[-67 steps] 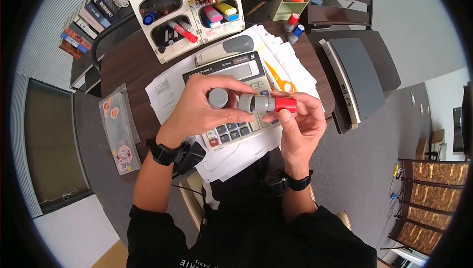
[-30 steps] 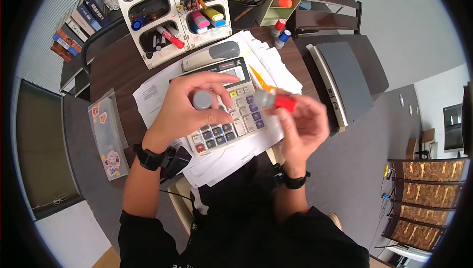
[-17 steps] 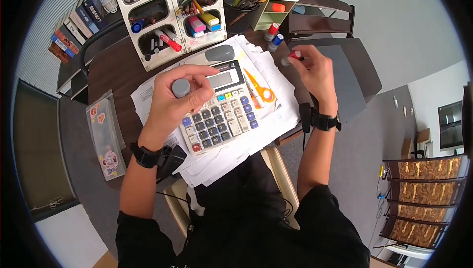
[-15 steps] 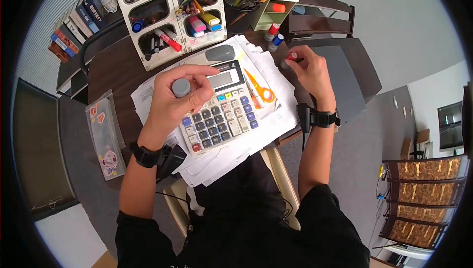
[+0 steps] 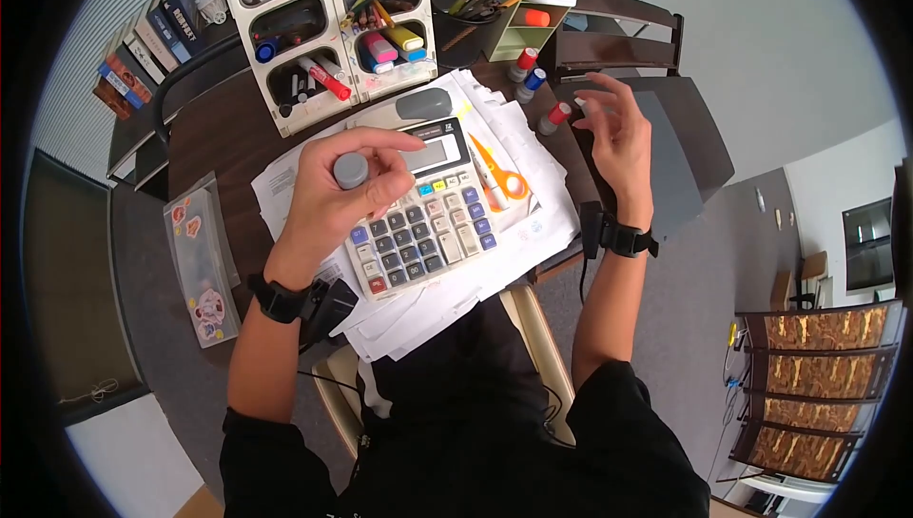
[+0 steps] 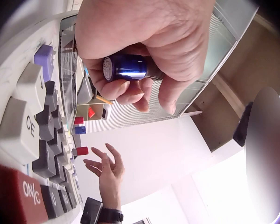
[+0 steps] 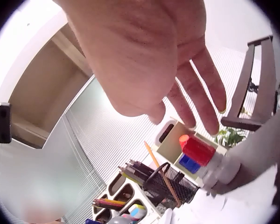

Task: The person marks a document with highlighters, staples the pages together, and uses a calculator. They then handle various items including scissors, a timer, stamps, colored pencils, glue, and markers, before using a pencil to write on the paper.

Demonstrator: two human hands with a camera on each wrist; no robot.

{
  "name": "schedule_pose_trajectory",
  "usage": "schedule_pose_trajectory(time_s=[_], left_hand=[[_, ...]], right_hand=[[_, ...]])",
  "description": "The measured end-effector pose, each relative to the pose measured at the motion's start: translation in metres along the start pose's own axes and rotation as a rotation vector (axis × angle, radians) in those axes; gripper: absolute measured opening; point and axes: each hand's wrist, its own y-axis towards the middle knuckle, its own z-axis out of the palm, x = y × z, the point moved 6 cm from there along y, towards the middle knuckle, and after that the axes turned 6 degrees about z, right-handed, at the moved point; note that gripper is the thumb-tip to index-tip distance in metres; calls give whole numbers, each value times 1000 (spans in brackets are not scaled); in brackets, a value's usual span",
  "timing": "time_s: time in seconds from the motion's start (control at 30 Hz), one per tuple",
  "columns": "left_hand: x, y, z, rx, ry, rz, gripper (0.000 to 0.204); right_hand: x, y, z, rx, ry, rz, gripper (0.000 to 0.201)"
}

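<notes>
My left hand grips a small round stamp above the calculator. Its grey capped end faces up in the head view, while the blue barrel shows between the fingers in the left wrist view. My right hand is held with fingers spread and nothing in them, just right of a red stamp standing on its grey end. Another red stamp and a blue stamp stand upright behind that one. Under the left hand, the calculator lies on a stack of papers.
Orange-handled scissors lie beside the calculator. A white organizer with pens and markers stands at the back, near a mesh pen cup and a green box. At the left edge lies a stickered clear case.
My right hand has carried the red stamp from above the calculator to the table's right side, let go of it and drawn back. My left hand keeps its hold, shifted slightly left.
</notes>
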Motion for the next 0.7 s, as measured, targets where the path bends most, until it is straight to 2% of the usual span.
schedule_pose_trajectory(time_s=[0.13,0.27,0.33,0.4,0.47,0.53,0.63,0.7], left_hand=[[0,1,2,15,28,26,26],[-1,0,3,20,12,27,26],[0,0,3,30,-15,-8,27],[2,0,2,28,-10,2,26],[2,0,0,20,-2,13,26],[2,1,0,21,16,4,24],[1,1,-1,10,23,-8,23],[1,1,-1,13,10,-31,23]], right_hand=[[9,4,-17,-15,-3,-43,34],[24,14,-11,35,-29,-91,36],[39,21,3,99,-136,-125,37],[38,31,12,106,-184,-132,38],[37,41,25,176,-349,-157,40],[35,49,34,188,-350,-155,37],[31,54,46,302,-424,-124,30],[25,55,53,359,-545,-75,24]])
